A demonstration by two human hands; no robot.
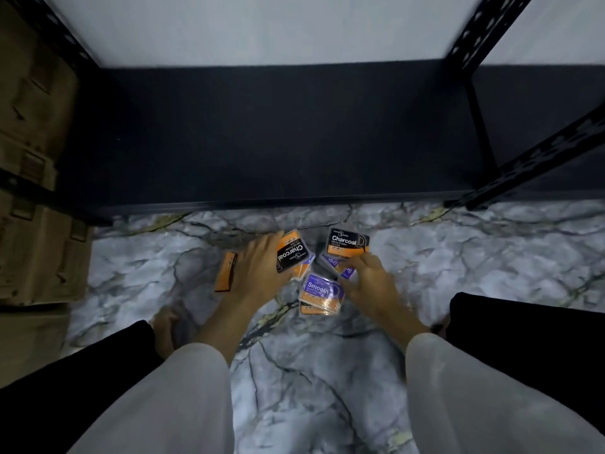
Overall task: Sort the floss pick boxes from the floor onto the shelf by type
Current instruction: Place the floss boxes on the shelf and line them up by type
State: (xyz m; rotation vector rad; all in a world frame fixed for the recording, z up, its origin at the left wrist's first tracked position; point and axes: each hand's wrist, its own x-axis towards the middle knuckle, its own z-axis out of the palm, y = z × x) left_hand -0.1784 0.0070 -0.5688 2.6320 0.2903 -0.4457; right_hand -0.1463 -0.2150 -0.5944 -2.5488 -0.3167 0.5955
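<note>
A small pile of floss pick boxes lies on the marble floor just in front of the dark bottom shelf (268, 136). My left hand (258, 270) grips a black-and-orange Charcoal box (292, 252), tilted on its side. My right hand (370, 276) pinches a second Charcoal box (347, 242) by its lower edge. Between my hands lies a purple Smooth box (320, 291) on top of another box. A further purple box (340, 267) shows partly under my right fingers. One orange box (226, 271) lies apart, left of my left hand.
Black slotted shelf posts (537, 158) stand at the right, and a post (55, 27) at the left. Brown cardboard cartons (36, 191) are stacked on the left. My knees in dark trousers (523, 339) frame the pile, and a bare foot (167, 326) is below my left arm.
</note>
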